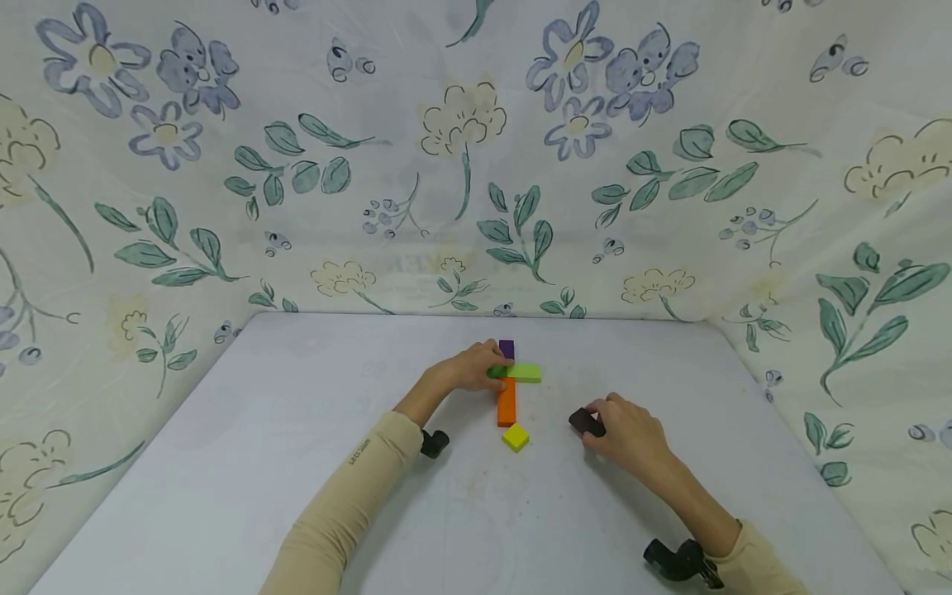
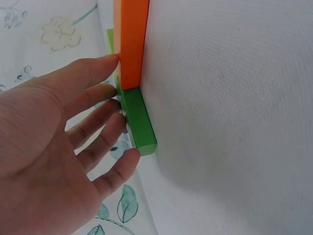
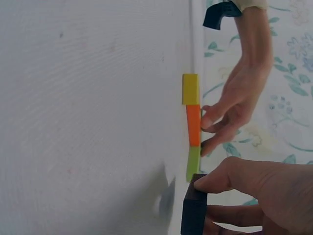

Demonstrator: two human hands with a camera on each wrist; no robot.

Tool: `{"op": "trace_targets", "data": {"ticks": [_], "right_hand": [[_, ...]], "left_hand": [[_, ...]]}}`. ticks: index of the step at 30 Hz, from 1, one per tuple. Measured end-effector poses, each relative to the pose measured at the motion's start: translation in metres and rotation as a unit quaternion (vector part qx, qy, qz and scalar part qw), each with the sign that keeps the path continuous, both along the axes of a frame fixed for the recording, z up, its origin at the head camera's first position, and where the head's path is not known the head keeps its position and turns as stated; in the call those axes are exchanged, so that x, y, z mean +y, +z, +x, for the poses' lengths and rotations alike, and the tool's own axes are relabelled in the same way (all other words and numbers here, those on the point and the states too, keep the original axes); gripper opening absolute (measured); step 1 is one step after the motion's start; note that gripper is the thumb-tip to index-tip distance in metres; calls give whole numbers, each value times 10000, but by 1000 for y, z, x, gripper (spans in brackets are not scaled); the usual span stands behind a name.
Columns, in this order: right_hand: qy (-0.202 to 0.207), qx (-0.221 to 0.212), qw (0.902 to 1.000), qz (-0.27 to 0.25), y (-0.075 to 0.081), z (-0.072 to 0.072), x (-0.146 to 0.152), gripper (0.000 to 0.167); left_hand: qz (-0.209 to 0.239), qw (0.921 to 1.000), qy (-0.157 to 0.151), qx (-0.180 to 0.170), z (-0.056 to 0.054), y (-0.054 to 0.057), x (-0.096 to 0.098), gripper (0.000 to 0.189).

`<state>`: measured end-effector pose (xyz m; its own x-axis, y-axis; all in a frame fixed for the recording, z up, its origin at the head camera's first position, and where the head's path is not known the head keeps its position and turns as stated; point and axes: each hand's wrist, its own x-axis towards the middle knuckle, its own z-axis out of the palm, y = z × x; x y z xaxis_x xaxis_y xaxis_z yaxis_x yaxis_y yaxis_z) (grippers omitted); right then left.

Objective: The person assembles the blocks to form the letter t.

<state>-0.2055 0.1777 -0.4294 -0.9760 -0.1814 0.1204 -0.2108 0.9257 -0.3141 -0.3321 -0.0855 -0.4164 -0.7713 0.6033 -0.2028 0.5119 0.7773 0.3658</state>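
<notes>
My left hand (image 1: 476,366) reaches over a small cross-like layout of blocks. In the left wrist view its thumb is right at the edge of an orange block (image 2: 132,44), and its loosely bent fingers lie along a dark green block (image 2: 139,120). A light green block (image 1: 525,373) and a purple block (image 1: 506,349) adjoin these. My right hand (image 1: 628,430) holds a black block (image 1: 587,422) between thumb and fingers, right of the layout. A yellow block (image 1: 516,437) sits turned cornerwise at the near end of the orange one.
The blocks lie on a white table (image 1: 357,355). A floral cloth (image 1: 416,190) hangs behind it and along the sides. Black wrist-worn devices (image 1: 435,444) show at both forearms.
</notes>
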Motion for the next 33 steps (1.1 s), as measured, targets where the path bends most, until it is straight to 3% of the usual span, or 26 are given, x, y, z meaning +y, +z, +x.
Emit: {"op": "trace_targets", "data": {"ticks": [33], "right_hand": [[907, 122, 9950, 394, 2, -5, -14, 38]], "left_hand": [[-98, 9999, -34, 85, 1, 2, 1, 50]]}}
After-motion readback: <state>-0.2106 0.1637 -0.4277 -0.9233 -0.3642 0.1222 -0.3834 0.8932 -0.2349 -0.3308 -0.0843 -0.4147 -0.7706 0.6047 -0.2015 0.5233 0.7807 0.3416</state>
